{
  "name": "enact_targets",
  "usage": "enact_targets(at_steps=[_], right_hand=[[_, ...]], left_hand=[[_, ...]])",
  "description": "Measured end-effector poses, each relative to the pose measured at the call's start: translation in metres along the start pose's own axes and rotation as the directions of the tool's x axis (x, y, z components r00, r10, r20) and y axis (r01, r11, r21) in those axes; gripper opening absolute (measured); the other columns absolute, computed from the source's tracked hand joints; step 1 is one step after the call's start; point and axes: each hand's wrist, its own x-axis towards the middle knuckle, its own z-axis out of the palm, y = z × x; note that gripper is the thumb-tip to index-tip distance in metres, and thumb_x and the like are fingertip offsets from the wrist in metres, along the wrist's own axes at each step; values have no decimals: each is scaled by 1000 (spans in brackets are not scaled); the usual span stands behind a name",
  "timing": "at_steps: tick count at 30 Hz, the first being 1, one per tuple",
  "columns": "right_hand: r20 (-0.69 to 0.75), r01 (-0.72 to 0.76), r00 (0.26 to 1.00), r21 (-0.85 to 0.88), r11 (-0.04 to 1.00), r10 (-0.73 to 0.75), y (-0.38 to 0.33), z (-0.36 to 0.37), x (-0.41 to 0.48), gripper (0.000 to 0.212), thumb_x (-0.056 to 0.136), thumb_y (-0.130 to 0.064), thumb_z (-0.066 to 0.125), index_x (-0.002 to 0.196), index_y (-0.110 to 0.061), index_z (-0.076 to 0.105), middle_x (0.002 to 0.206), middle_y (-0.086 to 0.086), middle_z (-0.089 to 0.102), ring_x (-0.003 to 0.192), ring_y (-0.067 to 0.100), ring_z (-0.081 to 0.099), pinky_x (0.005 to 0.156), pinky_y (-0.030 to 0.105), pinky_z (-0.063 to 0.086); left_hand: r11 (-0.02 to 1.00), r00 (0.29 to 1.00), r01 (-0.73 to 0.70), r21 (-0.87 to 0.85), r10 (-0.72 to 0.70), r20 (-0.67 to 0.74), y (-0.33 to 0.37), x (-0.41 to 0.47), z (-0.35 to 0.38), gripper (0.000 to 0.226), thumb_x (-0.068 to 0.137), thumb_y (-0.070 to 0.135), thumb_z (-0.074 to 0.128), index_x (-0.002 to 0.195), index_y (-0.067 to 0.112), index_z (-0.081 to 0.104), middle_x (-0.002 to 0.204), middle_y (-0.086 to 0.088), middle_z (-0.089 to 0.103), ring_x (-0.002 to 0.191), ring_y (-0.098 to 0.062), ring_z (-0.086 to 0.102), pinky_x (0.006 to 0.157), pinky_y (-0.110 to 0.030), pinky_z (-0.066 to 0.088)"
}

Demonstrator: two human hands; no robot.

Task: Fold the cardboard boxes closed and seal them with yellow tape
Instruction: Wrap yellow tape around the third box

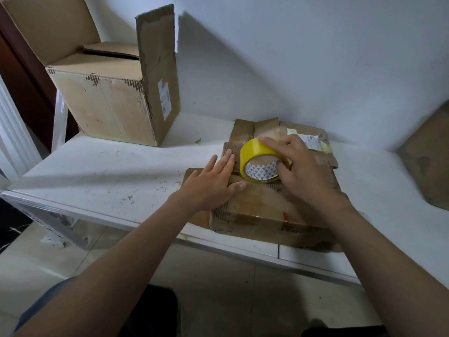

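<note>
Flat box [262,205], near edge of table [109,171]: matt brown cardboard, scuffed, torn corrugation, w/ glossy old tape patches. Tape roll [252,147]: glossy yellow plastic, paper core. Tall box [109,105], far-left corner: matt cardboard, ragged edges, paper label. Table smooth, white, gritty.

Surface [109,171]: I see it white, littered with scraps [128,198].
Near edge: flat box [255,210].
Back left: tall box [109,105], flaps up.

No legible text, tall box label [164,99] blurred, flat box label [313,142] blurred
</note>
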Motion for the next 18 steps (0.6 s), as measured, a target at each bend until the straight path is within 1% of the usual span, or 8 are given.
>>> enact_targets(at_steps=[4, 6, 8, 10, 11, 13, 14, 18], right_hand=[[20, 44, 999, -171, 984, -41, 12, -22, -6, 70, 88, 1, 51, 137, -49, 54, 123, -2, 45, 112, 21, 46, 74, 35, 44], [14, 51, 999, -264, 963, -49, 22, -36, -9, 69, 86, 0, 52, 132, -50, 58, 122, -2, 47, 112, 22, 45, 73, 34, 41], [33, 40, 999, -254, 966, -33, 30, -43, -11, 71, 85, 1, 52, 134, -49, 58, 118, -4, 47, 112, 21, 45, 75, 36, 44], [46, 6, 999, -140, 990, 0, 38, -45, -14, 72, 86, 0, 56, 140, -49, 53, 115, -4, 49, 111, 20, 48, 83, 39, 48], [44, -27, 999, -54, 998, 30, 44, -47, -16, 72, 88, -2, 59, 141, -51, 51, 116, -6, 53, 110, 17, 51, 87, 34, 49], [66, -104, 993, 111, 988, 97, 56, -51, -25, 71, 91, -15, 71, 141, -58, 46, 117, -23, 58, 107, 3, 56, 87, 13, 47], [85, -149, 987, 194, 970, 135, 61, -53, -31, 70, 89, -24, 77, 140, -60, 46, 116, -27, 61, 105, 0, 59, 84, 8, 46], [41, -245, 967, 439, 864, 253, 68, -45, -49, 71, 76, -39, 80, 140, -51, 53, 126, -22, 66, 112, 5, 65, 92, 19, 53]], left_hand=[[998, 999, 3, 60, -6, 41, 2, 2, -4, 82, 96, 69, 11, 160, 24, -14, 166, 8, -23, 155, -21, -13, 123, -57, 15], [999, 998, 1, 40, -3, 59, 2, 3, -4, 81, 97, 68, 13, 160, 24, -14, 166, 8, -25, 155, -22, -14, 123, -58, 14], [999, 998, 2, 32, -5, 69, 2, 3, -5, 86, 93, 72, 10, 160, 24, -15, 165, 9, -26, 155, -22, -15, 123, -58, 14], [1000, 997, 4, 18, -5, 74, 2, 3, -6, 92, 85, 75, 6, 159, 25, -16, 165, 10, -27, 155, -22, -15, 123, -58, 12], [1000, 997, 1, 5, -2, 76, 1, 3, -6, 92, 85, 75, 7, 159, 25, -16, 165, 10, -27, 155, -22, -16, 123, -57, 11], [1000, 997, -10, -30, 12, 77, -1, 3, -7, 84, 93, 70, 12, 159, 26, -17, 165, 11, -27, 154, -22, -17, 124, -54, 9], [999, 997, -17, -46, 20, 74, -2, 3, -7, 80, 98, 66, 16, 159, 26, -16, 165, 12, -27, 154, -22, -17, 124, -54, 9], [998, 997, -40, -57, 43, 56, -5, 3, -8, 73, 104, 59, 20, 160, 27, -14, 165, 13, -24, 154, -21, -17, 125, -52, 9]])
